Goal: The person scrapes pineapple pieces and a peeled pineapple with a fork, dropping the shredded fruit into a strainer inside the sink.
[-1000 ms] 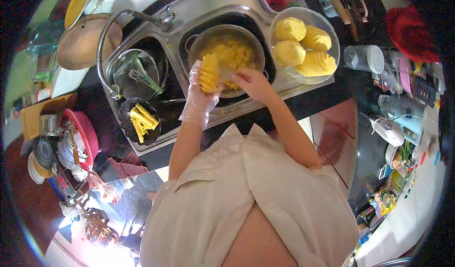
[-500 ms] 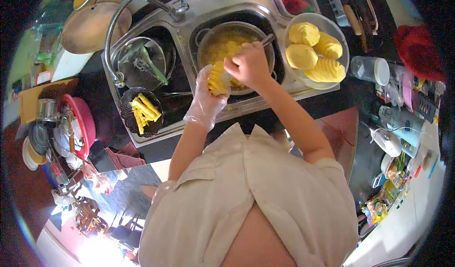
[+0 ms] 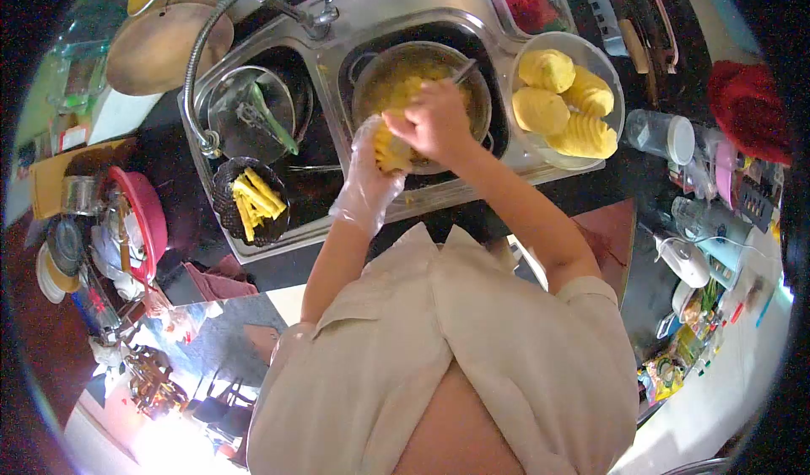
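My left hand (image 3: pixel 369 171), in a clear plastic glove, is wrapped round a peeled pineapple (image 3: pixel 388 153) with grooves cut in its side. My right hand (image 3: pixel 437 122) is closed on a metal-handled knife (image 3: pixel 462 72); the handle end sticks out past the fist. Its blade is mostly hidden against the pineapple. Beneath both hands a metal pot (image 3: pixel 483 108) stands in the right sink basin, with yellow pineapple pieces (image 3: pixel 405 91) in it. To the right, a clear bowl (image 3: pixel 516 57) holds several peeled pineapples (image 3: pixel 582 135).
A dark openwork bowl (image 3: pixel 221 197) of yellow strips sits on the sink's left corner. In the left basin lie a pan and a green-handled peeler (image 3: pixel 274 121). The curved faucet (image 3: pixel 192 78) arches over that basin. A lidded jar (image 3: pixel 658 133) lies at right.
My right hand has shifted slightly left and down with the knife, closer to the pineapple. My left hand still grips the pineapple. The view has shifted slightly.
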`<state>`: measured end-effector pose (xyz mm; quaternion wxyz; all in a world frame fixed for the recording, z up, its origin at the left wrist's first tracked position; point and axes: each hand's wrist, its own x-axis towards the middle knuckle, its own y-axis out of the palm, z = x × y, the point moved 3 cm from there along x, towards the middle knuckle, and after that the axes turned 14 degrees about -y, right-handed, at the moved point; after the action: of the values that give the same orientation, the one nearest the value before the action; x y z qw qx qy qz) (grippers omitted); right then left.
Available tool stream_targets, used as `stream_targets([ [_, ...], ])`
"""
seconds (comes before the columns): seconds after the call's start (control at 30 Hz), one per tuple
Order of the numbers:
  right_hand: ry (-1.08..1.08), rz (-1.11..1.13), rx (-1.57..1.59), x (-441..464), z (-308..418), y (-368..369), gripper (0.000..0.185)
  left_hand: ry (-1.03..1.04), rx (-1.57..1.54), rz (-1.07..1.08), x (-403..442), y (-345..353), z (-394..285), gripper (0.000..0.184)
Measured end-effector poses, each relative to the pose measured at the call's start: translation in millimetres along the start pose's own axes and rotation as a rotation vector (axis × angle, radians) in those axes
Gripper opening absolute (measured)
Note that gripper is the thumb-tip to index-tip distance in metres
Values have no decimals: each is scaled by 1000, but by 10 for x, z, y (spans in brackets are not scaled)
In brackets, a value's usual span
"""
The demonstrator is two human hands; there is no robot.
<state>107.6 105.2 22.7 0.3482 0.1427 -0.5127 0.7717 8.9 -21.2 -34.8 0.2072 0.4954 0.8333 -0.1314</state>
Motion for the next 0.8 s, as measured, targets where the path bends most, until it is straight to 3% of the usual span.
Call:
stream_targets([
  [0.07,-29,-76,-5,-23,-50,42,40,152,343,4,-68,38,97,78],
  [0.1,-39,-72,-4,-57,-176,75,40,155,336,-3,-104,104,-8,78],
  [0.13,-78,-43,-43,-101,-272,97,41,275,375,-125,-162,136,-114,53],
  [0.2,-104,-17,-86,-162,-285,79,41,392,420,-235,-235,181,-322,33],
  [0.27,61,27,-94,-35,-280,-39,40,-686,-952,38,-141,275,-228,32],
  [0.37,-8,13,-6,-28,-4,44,41,-560,-929,144,71,163,288,38],
  [0.43,-20,-31,-19,-104,-172,199,42,-485,-1083,275,148,135,421,71],
  [0.63,-9,57,-129,-97,-292,43,40,-353,-537,89,-155,155,-158,35],
  [0.7,-76,20,4,-12,49,-30,40,-597,-1026,266,-68,114,61,41],
  [0.73,-76,17,-1,-41,8,21,40,-596,-1023,272,-59,141,129,41],
  [0.77,-30,-9,-29,-124,-47,104,40,-217,-321,70,-91,110,139,36],
  [0.8,1,-38,-55,-141,-137,174,39,-17,33,1,-103,132,42,34],
])
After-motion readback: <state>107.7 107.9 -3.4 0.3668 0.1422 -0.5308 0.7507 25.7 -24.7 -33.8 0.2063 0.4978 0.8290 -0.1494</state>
